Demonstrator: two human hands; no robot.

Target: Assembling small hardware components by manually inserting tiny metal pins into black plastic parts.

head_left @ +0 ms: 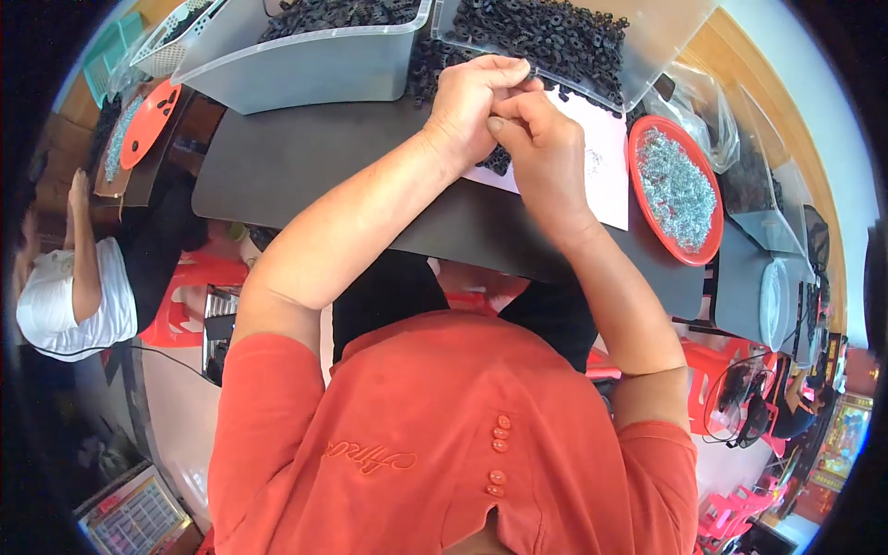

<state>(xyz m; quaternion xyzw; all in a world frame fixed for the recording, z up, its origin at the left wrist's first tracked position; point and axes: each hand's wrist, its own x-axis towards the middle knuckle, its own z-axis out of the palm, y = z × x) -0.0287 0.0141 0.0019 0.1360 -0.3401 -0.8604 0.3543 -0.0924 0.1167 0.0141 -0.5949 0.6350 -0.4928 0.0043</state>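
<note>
My left hand [470, 104] and my right hand [544, 153] meet over the table, beside the near edge of a clear bin [638, 79] heaped with small black plastic parts [541, 37]. The left fingers are closed, and a bit of a small black plastic part shows at their tips. Pinched together just below them are the right thumb and fingers; whatever lies between is too small and hidden to make out. Beneath the hands lies a white sheet [606, 190], with more black parts [497, 161] on it, partly covered by my hands.
A red round tray [638, 190] of small silvery metal pieces [680, 190] sits at the right. On the left stands a large grey bin [314, 69] of black parts. The dark table [277, 153] ends near my lap. Another person [79, 296] sits at far left.
</note>
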